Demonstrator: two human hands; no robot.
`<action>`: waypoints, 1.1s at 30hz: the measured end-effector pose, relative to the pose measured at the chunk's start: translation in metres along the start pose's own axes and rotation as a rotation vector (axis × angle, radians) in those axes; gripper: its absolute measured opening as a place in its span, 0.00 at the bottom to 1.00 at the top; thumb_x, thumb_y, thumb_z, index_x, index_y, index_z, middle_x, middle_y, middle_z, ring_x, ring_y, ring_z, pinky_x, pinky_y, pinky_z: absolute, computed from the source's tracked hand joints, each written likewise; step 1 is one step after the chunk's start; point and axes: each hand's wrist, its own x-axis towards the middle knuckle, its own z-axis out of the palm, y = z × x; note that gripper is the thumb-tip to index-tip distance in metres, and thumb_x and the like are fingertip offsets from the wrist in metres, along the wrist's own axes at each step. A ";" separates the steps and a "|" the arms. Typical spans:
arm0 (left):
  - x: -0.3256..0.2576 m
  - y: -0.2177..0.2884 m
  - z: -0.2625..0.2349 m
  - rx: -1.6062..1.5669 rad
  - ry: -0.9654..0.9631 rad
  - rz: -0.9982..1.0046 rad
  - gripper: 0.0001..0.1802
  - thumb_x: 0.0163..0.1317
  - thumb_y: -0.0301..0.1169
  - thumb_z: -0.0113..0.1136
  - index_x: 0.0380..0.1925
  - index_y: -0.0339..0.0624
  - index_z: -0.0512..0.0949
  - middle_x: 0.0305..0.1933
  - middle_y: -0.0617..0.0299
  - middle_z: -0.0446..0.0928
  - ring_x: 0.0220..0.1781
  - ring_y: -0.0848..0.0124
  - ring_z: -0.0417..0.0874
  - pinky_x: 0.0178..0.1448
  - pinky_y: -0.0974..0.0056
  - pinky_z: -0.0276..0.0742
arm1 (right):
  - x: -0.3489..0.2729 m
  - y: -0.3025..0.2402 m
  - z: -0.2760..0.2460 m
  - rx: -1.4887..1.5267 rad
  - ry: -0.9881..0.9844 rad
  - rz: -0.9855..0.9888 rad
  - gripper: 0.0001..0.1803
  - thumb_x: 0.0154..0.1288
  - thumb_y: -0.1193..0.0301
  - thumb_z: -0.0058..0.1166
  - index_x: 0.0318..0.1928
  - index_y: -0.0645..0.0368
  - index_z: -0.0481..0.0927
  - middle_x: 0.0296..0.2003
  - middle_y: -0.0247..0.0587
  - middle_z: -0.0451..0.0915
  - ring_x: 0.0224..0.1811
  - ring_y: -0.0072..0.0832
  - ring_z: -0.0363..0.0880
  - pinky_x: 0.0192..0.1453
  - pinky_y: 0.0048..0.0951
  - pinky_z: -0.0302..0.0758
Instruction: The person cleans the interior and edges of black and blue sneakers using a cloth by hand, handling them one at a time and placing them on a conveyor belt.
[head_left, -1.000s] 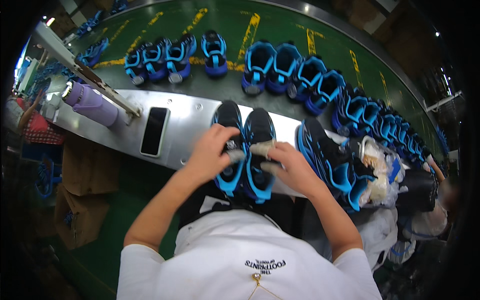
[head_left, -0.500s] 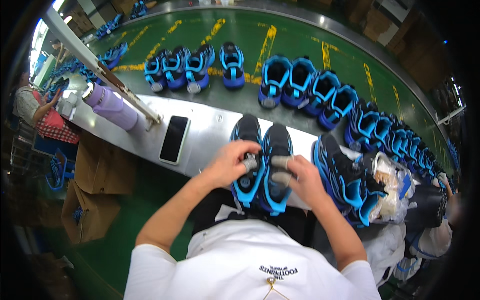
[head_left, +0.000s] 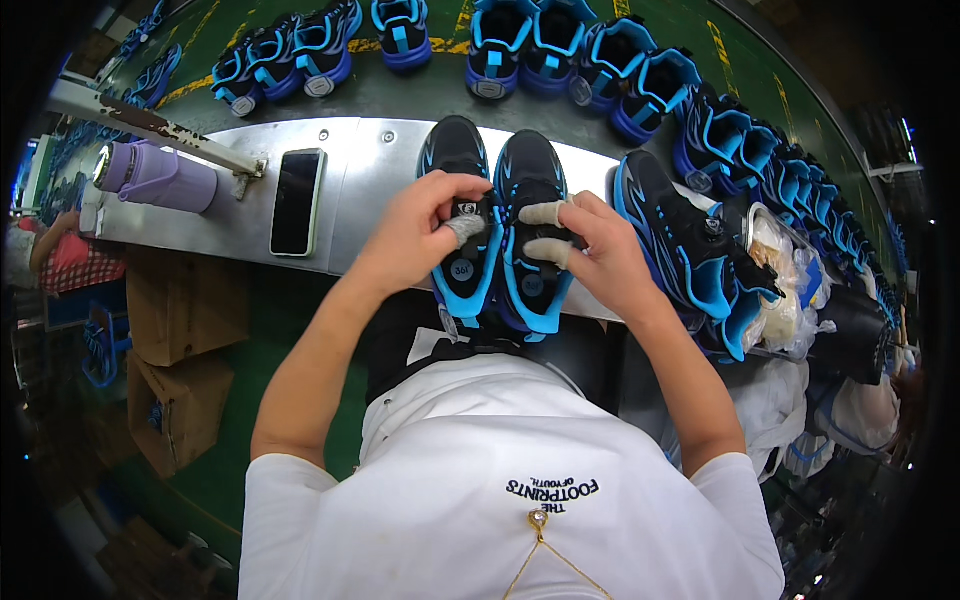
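Observation:
Two black-and-blue sneakers stand side by side on the metal bench before me, toes pointing away. On the left sneaker (head_left: pixel 459 150), my left hand (head_left: pixel 415 230) has thumb and forefinger closed around a small round dial (head_left: pixel 466 209) at the tongue. A grey cover wraps that thumb. My right hand (head_left: pixel 605 245) pinches at the tongue of the right sneaker (head_left: pixel 530 165), with beige covers on two digits; what lies between them is mostly hidden. Just right of this pair, more sneakers (head_left: pixel 650 210) of the same kind lean together on the bench.
A phone (head_left: pixel 298 205) and a purple bottle (head_left: pixel 165 178) lie on the metal bench (head_left: pixel 350 150), beside a chipped white post (head_left: pixel 150 118). Beyond runs a dark line bearing rows of sneakers (head_left: pixel 400 35). Plastic-wrapped items (head_left: pixel 785 270) sit at right, cardboard boxes (head_left: pixel 185 310) at lower left.
The view has tilted down, so bench and sneakers appear higher. Both hands stay at the tongues of the same pair, with only slight finger shifts.

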 end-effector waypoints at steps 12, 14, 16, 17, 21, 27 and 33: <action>-0.004 0.007 0.003 0.260 0.149 0.137 0.25 0.56 0.22 0.64 0.56 0.43 0.78 0.42 0.67 0.76 0.36 0.75 0.69 0.42 0.69 0.67 | 0.003 0.003 -0.006 0.268 0.015 0.061 0.26 0.55 0.74 0.66 0.58 0.48 0.83 0.32 0.32 0.73 0.31 0.22 0.66 0.38 0.22 0.67; -0.004 0.010 0.006 0.305 0.136 0.080 0.25 0.56 0.22 0.64 0.57 0.43 0.77 0.42 0.67 0.76 0.37 0.74 0.69 0.44 0.69 0.68 | 0.002 0.009 -0.005 0.269 -0.026 0.032 0.27 0.55 0.73 0.66 0.58 0.47 0.82 0.32 0.32 0.73 0.31 0.22 0.66 0.37 0.22 0.67; -0.004 0.010 0.007 0.347 0.121 0.027 0.26 0.56 0.22 0.63 0.58 0.42 0.76 0.43 0.67 0.76 0.38 0.74 0.69 0.45 0.69 0.68 | 0.002 0.006 -0.005 0.094 -0.022 -0.012 0.30 0.55 0.73 0.66 0.61 0.46 0.80 0.34 0.32 0.76 0.31 0.21 0.66 0.37 0.21 0.67; -0.005 0.008 0.005 0.287 0.123 0.040 0.25 0.56 0.21 0.62 0.56 0.42 0.77 0.44 0.65 0.77 0.40 0.73 0.71 0.46 0.68 0.69 | 0.001 0.006 -0.003 0.093 -0.019 -0.008 0.30 0.55 0.73 0.66 0.61 0.46 0.80 0.34 0.32 0.76 0.31 0.21 0.66 0.37 0.21 0.67; -0.014 0.033 0.010 0.478 0.239 0.233 0.19 0.62 0.20 0.55 0.53 0.41 0.79 0.47 0.61 0.79 0.47 0.71 0.78 0.48 0.68 0.74 | -0.001 0.004 -0.006 0.096 0.070 0.041 0.28 0.57 0.72 0.66 0.60 0.47 0.81 0.32 0.32 0.76 0.31 0.21 0.67 0.36 0.21 0.67; -0.045 0.063 0.079 -0.701 -0.150 -0.650 0.20 0.71 0.24 0.48 0.62 0.30 0.70 0.51 0.57 0.78 0.38 0.71 0.82 0.39 0.68 0.80 | -0.001 0.014 0.002 -0.042 0.110 -0.093 0.27 0.56 0.75 0.64 0.60 0.51 0.80 0.39 0.31 0.81 0.33 0.19 0.69 0.37 0.21 0.67; -0.030 0.046 0.092 -1.026 -0.145 -0.655 0.18 0.70 0.22 0.44 0.59 0.28 0.68 0.47 0.49 0.78 0.34 0.68 0.83 0.37 0.69 0.79 | 0.000 0.016 -0.009 0.294 -0.126 0.097 0.28 0.54 0.71 0.67 0.58 0.49 0.82 0.36 0.34 0.78 0.34 0.23 0.72 0.39 0.23 0.70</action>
